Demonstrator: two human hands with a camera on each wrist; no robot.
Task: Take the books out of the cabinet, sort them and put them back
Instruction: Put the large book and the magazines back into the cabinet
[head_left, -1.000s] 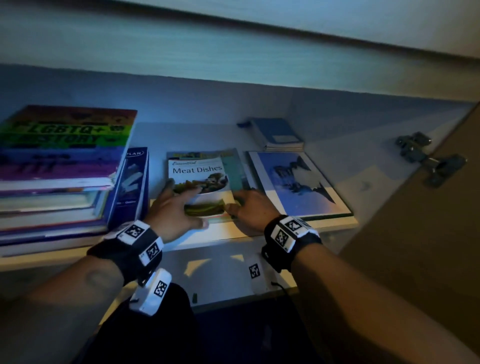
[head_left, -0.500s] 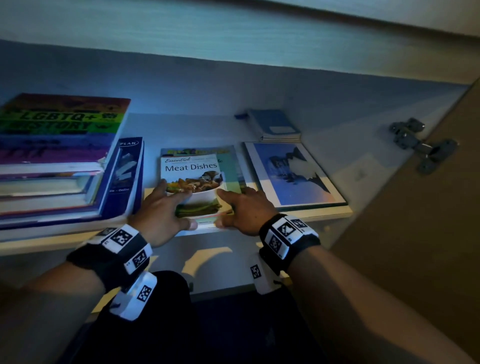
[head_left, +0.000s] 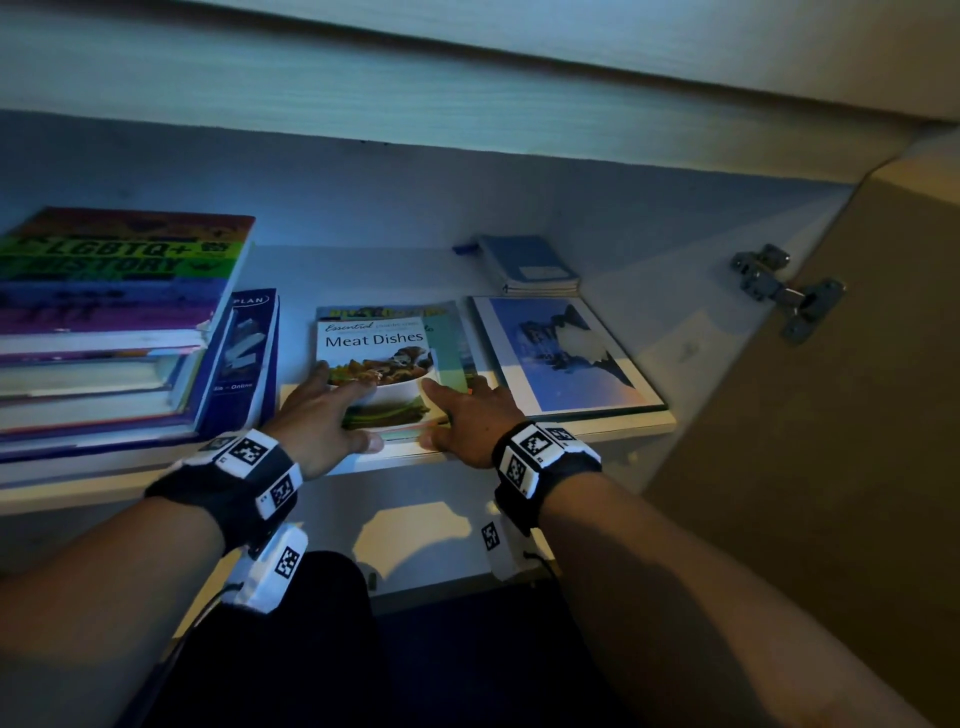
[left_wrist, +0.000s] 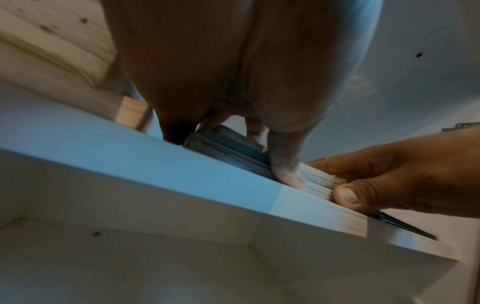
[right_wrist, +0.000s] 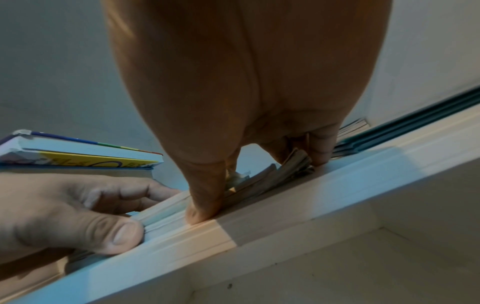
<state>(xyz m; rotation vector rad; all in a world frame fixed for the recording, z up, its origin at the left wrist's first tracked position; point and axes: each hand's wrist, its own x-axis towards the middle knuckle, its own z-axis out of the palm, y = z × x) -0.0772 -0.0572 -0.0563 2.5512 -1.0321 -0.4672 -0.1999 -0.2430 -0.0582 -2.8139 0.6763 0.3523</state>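
Together, left hand (head_left: 317, 415) and right hand (head_left: 467, 415) gripping the Meat Dishes cookbook stack (head_left: 382, 364), fingers on top, thumbs at its front edge, on the cabinet shelf (head_left: 597, 431).

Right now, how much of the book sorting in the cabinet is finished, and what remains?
Looks done: a tall pile topped by the rainbow-striped history book lies at the left of the white shelf. In hand: the left hand and right hand pinch the small pile under the white Meat Dishes cookbook at its front edge. Left: the flat blue picture book and the small blue notebook.
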